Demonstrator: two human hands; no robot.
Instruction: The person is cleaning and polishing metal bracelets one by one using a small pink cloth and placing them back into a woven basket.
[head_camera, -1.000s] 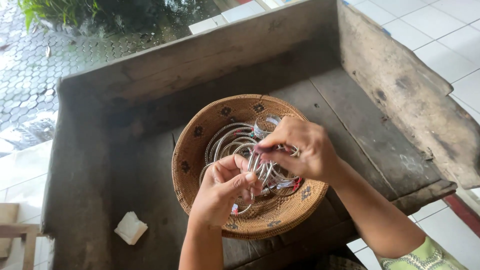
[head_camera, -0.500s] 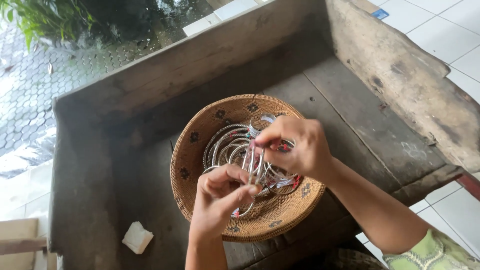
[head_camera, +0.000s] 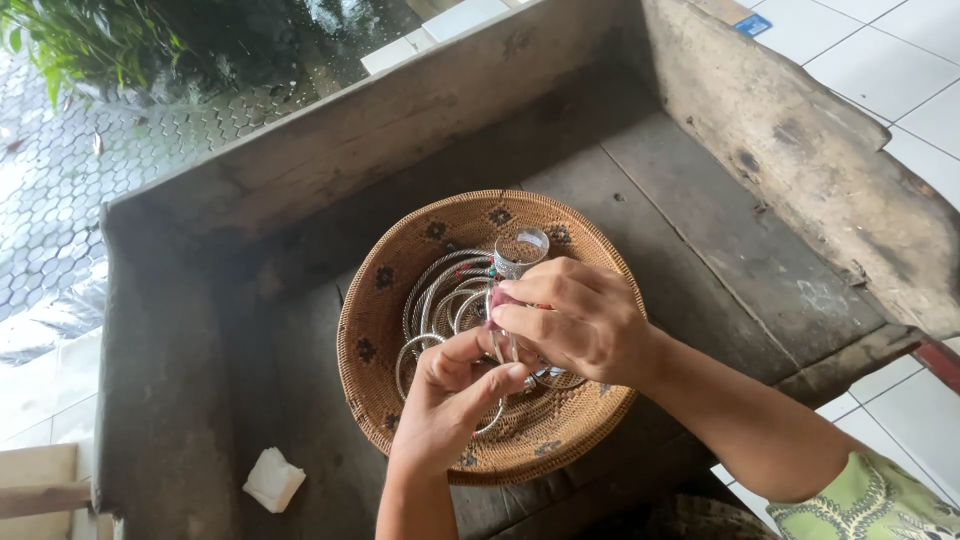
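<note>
My left hand and right hand meet over the basket, fingers pinched shut on a few silver bangles lifted from the pile, held upright so they separate.

The woven basket at centre frame is tan with dark brown flower motifs, and it holds silver bangles. The wooden tray is weathered grey-brown; at lower left lies a white cloth, and at lower right a green patterned sleeve.
</note>
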